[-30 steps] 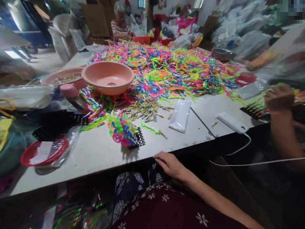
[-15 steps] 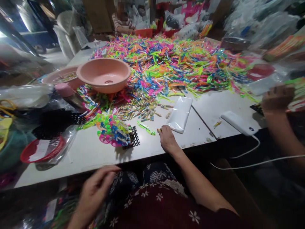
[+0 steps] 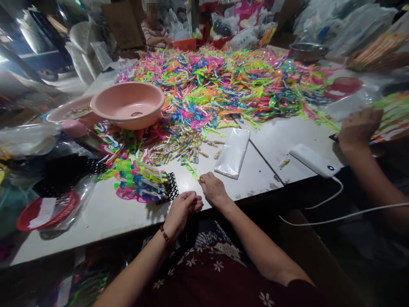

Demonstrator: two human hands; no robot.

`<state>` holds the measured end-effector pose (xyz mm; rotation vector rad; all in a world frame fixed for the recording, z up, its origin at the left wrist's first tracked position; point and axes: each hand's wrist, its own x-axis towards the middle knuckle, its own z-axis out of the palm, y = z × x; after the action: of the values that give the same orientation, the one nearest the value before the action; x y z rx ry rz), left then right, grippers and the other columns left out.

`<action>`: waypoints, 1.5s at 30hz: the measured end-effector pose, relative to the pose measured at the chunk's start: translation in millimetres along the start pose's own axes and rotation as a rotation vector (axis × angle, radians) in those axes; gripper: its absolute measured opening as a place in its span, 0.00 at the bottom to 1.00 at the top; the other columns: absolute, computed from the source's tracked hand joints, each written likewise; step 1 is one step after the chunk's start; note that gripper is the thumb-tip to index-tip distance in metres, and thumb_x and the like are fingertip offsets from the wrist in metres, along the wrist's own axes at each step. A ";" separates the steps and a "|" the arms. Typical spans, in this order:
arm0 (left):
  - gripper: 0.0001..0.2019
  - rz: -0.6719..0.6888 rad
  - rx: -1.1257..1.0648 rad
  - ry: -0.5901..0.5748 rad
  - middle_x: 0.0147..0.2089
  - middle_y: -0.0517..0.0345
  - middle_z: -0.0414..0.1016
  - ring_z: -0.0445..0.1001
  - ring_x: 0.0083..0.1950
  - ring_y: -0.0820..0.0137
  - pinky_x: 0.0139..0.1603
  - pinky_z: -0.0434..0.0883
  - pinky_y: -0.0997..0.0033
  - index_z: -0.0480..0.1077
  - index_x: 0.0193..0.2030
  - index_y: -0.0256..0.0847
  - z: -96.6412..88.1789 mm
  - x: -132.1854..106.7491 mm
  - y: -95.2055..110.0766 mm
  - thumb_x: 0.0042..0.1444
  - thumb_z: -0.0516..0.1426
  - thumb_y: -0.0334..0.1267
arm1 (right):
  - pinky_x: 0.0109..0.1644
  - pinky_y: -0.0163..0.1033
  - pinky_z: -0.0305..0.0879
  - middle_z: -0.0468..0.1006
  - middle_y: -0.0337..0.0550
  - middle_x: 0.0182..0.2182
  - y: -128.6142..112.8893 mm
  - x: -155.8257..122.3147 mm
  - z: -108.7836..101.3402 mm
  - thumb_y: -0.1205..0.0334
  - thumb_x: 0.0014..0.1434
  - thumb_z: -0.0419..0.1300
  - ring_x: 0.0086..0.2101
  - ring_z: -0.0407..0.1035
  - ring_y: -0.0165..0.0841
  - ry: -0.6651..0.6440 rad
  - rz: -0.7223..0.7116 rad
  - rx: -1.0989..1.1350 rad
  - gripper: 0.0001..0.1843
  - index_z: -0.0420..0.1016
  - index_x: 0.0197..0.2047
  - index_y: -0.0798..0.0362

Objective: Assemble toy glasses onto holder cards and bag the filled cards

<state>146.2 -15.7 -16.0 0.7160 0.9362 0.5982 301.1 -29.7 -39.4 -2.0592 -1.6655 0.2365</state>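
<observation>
My right hand [image 3: 213, 188] is over the table's front edge, its thumb and fingers pinched on a small patterned tube [image 3: 201, 181]. Just beyond those fingertips lies a bright green plastic piece [image 3: 191, 169]; whether they touch it I cannot tell. My left hand [image 3: 182, 208], with a red bracelet on its wrist, is close by on the left. Its fingers are curled together, and what they hold, if anything, is hidden. Left of both hands, a bundle of colourful plastic pieces [image 3: 139, 181] stands in a black perforated holder [image 3: 172, 186]. Similar small tubes [image 3: 179, 145] lie in a heap behind.
A pink basin [image 3: 128, 102] stands at the left, with a red basket [image 3: 46, 213] nearer. A large colourful heap [image 3: 223, 81] covers the far table. Clear plastic bags [image 3: 233, 152] and a white power bank [image 3: 315, 160] lie to the right. A co-worker's hand [image 3: 361, 125] is at far right.
My left hand has come up from my lap to beside my right hand. My right hand has drawn slightly nearer to me with the tube. The view has shifted a little.
</observation>
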 end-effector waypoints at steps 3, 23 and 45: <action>0.25 -0.028 -0.077 0.031 0.36 0.41 0.77 0.78 0.34 0.65 0.36 0.77 0.71 0.70 0.35 0.30 8.6 12.3 2.9 0.37 0.75 0.42 | 0.42 0.38 0.65 0.74 0.48 0.40 10.0 -14.0 -3.2 0.66 0.66 0.52 0.37 0.70 0.36 0.028 0.005 0.032 0.10 0.74 0.43 0.53; 0.23 0.040 -0.191 0.054 0.29 0.58 0.73 0.73 0.30 0.73 0.32 0.75 0.75 0.68 0.28 0.33 28.2 -3.0 -1.1 0.32 0.76 0.37 | 0.51 0.41 0.68 0.77 0.44 0.43 0.7 -85.6 -52.7 0.55 0.65 0.57 0.43 0.72 0.34 0.011 0.028 0.805 0.13 0.76 0.49 0.50; 0.24 0.035 -0.123 0.012 0.30 0.54 0.74 0.74 0.29 0.72 0.30 0.76 0.77 0.71 0.31 0.31 26.4 -10.1 -6.6 0.33 0.76 0.41 | 0.43 0.37 0.71 0.82 0.39 0.35 4.6 -86.6 -40.4 0.51 0.54 0.69 0.34 0.74 0.30 -0.109 0.315 1.177 0.15 0.79 0.40 0.51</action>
<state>165.5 -34.6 -5.4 0.6203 0.8912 0.6858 300.9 -123.5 -20.3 -1.3378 -0.8255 1.1287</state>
